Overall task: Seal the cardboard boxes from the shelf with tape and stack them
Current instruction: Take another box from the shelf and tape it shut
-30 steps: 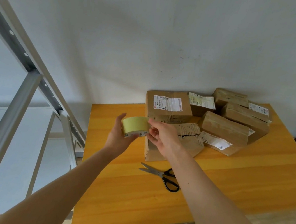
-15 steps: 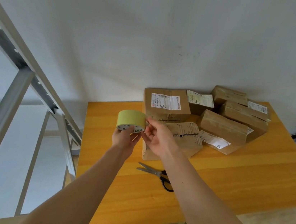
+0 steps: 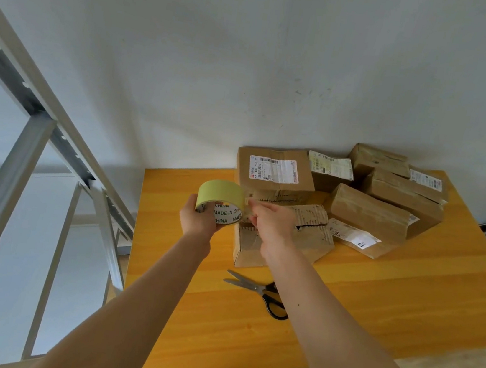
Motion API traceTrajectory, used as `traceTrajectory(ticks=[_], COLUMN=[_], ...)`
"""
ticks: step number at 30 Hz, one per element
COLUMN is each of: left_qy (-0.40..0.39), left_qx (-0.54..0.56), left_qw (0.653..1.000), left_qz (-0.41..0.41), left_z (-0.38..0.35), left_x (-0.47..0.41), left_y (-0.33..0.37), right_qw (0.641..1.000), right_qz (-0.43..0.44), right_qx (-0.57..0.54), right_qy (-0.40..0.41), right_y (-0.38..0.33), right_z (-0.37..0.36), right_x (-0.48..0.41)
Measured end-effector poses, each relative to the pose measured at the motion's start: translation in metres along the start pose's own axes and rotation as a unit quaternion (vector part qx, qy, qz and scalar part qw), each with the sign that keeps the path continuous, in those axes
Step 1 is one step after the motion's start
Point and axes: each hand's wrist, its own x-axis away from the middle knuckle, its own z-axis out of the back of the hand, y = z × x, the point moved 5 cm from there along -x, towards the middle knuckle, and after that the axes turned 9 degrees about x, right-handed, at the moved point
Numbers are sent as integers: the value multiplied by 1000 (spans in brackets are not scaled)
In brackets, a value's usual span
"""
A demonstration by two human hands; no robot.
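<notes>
Left hand (image 3: 200,220) grips the tape roll (image 3: 220,196) over the box (image 3: 245,252). Right hand (image 3: 270,223) pinches the roll's end, likely to free a strip.

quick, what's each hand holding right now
left hand: holds the tape roll.
right hand: pinches at the tape roll's edge, apparently its loose end.

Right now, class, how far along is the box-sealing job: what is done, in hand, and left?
Done: taped-looking boxes lie piled at the far side of the table. In hand: the left hand grips the tape roll while the right hand picks at its edge, apparently finding the end. Left: the nearest box, torn open on top, needs taping; scissors lie untouched; neat stacking remains.
</notes>
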Motion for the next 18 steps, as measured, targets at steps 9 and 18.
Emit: traceTrajectory(ticks=[9, 18], left_qy=[-37, -58], left_qx=[-361, -378], left_qw=[914, 910], left_qz=[-183, -163], left_z=[26, 25], left_x=[-27, -23], left_y=[34, 26], right_qw=[998, 998], right_qz=[3, -21], right_qx=[-27, -11], right_qy=[53, 50], right_y=[-12, -7], right_z=[26, 37], right_x=[-13, -24])
